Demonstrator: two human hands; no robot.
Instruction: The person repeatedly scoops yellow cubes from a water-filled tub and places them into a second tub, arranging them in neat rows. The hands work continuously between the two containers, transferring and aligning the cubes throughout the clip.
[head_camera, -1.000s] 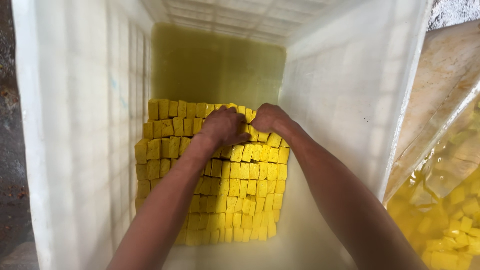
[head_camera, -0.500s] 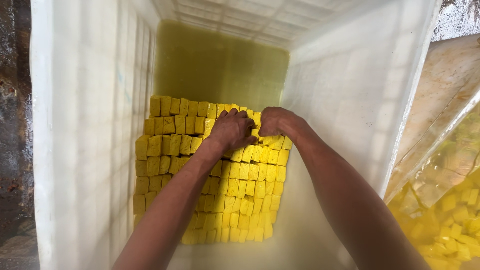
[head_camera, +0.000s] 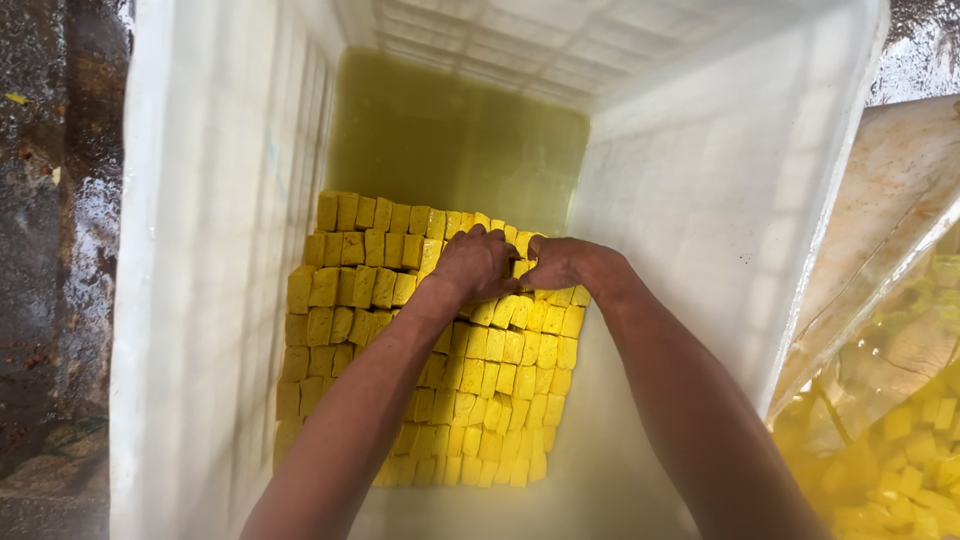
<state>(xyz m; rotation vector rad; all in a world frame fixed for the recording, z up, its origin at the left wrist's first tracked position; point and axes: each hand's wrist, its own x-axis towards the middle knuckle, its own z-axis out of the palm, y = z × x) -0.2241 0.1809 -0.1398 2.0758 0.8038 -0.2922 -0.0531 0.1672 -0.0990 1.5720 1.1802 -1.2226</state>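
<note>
- You work deep inside a tall white plastic tub (head_camera: 205, 300); its walls rise close at frame left and right, so your forearms have little sideways room.
- Open room: a strip of murky yellowish liquid (head_camera: 455, 140) at upper centre beyond the stack, and a pale bare band along the right wall.
- Yellow tofu blocks (head_camera: 420, 390) fill the tub's lower-centre floor in tight rows, edges touching, uniformly bright yellow and rectangular.
- Your left hand (head_camera: 478, 262) sits knuckles-up on the far rows, fingers curled over the blocks; grasp cannot be told.
- Your right hand (head_camera: 560, 262), just beside it, is bent with fingertips pinching at a block.
- Frame right: a clear plastic bag (head_camera: 890, 400) of loose yellow pieces outside the tub.
- Frame left: wet dark floor (head_camera: 60, 250).
</note>
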